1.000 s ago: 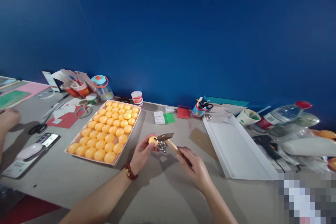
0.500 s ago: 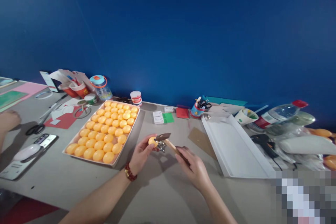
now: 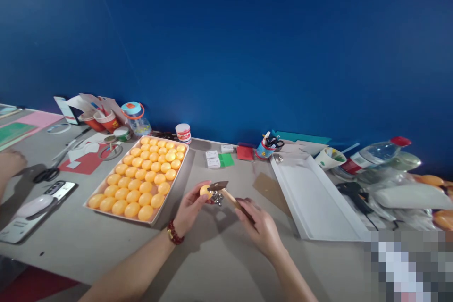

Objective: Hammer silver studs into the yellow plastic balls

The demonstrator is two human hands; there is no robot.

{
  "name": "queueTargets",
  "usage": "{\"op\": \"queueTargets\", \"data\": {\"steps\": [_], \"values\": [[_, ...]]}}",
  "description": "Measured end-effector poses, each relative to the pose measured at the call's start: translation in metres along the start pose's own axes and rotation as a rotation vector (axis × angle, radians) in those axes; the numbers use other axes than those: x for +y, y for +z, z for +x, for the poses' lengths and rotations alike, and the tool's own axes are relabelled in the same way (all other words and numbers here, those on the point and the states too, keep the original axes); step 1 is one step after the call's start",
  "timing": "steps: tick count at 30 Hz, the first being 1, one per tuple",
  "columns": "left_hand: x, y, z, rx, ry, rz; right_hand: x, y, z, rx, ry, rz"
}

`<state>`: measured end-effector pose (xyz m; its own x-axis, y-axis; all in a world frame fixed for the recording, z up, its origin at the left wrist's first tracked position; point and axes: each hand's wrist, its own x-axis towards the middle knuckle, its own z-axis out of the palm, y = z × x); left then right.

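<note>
My left hand (image 3: 189,208) pinches a single orange ball (image 3: 205,191) just above the grey table (image 3: 219,255). My right hand (image 3: 260,226) grips the wooden handle of a small hammer (image 3: 226,192), whose dark metal head rests right against the ball. A small pile of shiny metal bits (image 3: 218,198) lies under the hammer head. To the left stands a shallow tray (image 3: 92,195) filled with several rows of orange balls (image 3: 141,179).
An empty white tray (image 3: 311,198) lies to the right, beside a brown card piece (image 3: 271,187). Cups, a jar, scissors (image 3: 44,174) and paper crowd the back left. Bottles and a glue gun (image 3: 354,191) fill the right. Another person's hand (image 3: 9,163) rests at the far left.
The hammer head has come slightly lower against the ball. Both hands stay in nearly the same place; the view has shifted a little.
</note>
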<state>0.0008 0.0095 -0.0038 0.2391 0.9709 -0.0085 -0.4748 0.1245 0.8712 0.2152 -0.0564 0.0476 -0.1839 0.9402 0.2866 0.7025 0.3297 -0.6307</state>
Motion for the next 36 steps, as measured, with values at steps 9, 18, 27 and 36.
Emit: {"op": "queueTargets", "data": {"steps": [9,18,27,36], "values": [[0.0,-0.001,0.001,-0.016,0.011,-0.009,-0.002,-0.004,0.0,-0.018,-0.004,-0.003],[0.002,0.0,-0.001,-0.018,-0.02,-0.054,0.004,-0.001,0.0,0.019,0.01,0.004],[0.011,0.007,-0.005,-0.082,-0.036,-0.112,0.021,-0.001,0.001,0.176,0.062,-0.088],[0.011,0.009,-0.008,-0.054,-0.029,-0.08,0.026,0.0,0.004,0.217,0.104,-0.139]]}}
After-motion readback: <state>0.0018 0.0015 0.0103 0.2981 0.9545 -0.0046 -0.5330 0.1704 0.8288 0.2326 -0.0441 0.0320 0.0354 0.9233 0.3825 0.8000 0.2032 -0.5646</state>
